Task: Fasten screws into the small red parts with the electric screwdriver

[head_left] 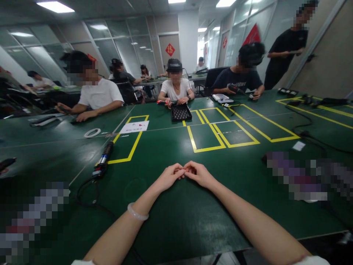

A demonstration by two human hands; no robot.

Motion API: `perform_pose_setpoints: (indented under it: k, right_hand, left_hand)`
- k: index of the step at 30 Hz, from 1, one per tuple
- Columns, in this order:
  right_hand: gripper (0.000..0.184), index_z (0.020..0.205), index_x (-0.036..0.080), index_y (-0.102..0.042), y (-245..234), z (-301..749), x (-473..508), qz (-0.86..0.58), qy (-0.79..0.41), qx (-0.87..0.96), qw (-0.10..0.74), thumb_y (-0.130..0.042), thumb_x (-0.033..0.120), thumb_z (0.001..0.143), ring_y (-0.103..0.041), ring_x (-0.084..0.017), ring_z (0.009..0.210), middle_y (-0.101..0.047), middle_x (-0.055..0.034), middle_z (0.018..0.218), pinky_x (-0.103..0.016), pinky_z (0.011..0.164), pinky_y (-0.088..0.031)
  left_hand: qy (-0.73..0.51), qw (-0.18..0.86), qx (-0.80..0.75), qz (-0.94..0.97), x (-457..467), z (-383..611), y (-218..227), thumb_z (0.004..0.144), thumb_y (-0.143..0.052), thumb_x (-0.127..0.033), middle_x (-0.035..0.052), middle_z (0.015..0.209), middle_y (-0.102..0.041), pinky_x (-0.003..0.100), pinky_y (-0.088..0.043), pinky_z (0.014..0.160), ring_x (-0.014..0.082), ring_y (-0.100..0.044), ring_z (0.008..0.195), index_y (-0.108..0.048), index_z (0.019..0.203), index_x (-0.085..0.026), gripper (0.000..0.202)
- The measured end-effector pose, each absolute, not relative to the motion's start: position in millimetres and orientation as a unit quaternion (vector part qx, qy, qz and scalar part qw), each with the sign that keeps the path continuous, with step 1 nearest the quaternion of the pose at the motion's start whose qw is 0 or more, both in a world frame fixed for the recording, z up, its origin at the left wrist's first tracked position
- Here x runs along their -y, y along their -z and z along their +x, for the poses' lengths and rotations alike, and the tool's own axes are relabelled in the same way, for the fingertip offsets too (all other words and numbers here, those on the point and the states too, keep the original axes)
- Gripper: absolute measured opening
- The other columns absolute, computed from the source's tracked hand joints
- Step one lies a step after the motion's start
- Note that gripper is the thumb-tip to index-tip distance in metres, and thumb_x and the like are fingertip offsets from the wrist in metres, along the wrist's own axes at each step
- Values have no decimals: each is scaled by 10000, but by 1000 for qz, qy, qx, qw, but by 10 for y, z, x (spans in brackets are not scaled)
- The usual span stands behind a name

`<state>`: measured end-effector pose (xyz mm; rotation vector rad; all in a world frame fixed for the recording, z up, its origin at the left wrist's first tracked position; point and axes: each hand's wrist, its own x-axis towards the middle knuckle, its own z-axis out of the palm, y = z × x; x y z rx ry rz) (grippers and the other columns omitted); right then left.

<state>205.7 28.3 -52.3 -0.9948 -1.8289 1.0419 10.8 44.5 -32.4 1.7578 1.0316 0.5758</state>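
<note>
My left hand [171, 176] and my right hand [198, 173] rest on the green table [176, 213] straight ahead of me. Their fingertips meet in the middle, and both hands are curled into pinches. Whatever sits between the fingertips is too small to make out. A pale bangle [137, 212] circles my left wrist. An electric screwdriver [104, 159] lies to the left of my hands, with its black cable [88, 191] looping toward me.
Yellow tape rectangles [220, 132] mark the table ahead. A black parts tray [180, 112] lies before a seated person opposite. A white card [134, 127] and a tape ring [92, 133] lie far left. Several people sit around the table; one stands far right.
</note>
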Motion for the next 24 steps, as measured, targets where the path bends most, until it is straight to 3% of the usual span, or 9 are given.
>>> perform_pose_setpoints:
  k: [7, 17, 24]
  right_hand:
    - [187, 940, 173, -549, 536, 2054, -284, -393, -465, 684, 402, -529, 353, 894, -575, -117, 647, -638, -16, 799, -239, 631, -449]
    - [122, 907, 177, -551, 540, 2056, -306, -393, -429, 703, 410, -588, 270, 837, -487, -103, 601, -540, 34, 689, -214, 580, -387]
    - [140, 941, 181, -568, 541, 2050, -315, -407, -388, 721, 405, -602, 217, 811, -504, -109, 634, -556, 21, 744, -221, 596, -401]
  left_hand:
    - [-281, 518, -405, 699, -421, 133, 396, 839, -571, -431, 36, 802, -622, 251, -453, 656, 123, -573, 693, -535, 932, -154, 295]
    - [-293, 518, -403, 695, -417, 141, 357, 845, -572, -372, 41, 850, -602, 258, -455, 695, 123, -581, 730, -538, 958, -149, 252]
    - [-305, 479, -405, 716, -407, 143, 347, 813, -604, -356, 29, 871, -601, 230, -434, 664, 116, -565, 734, -542, 941, -159, 243]
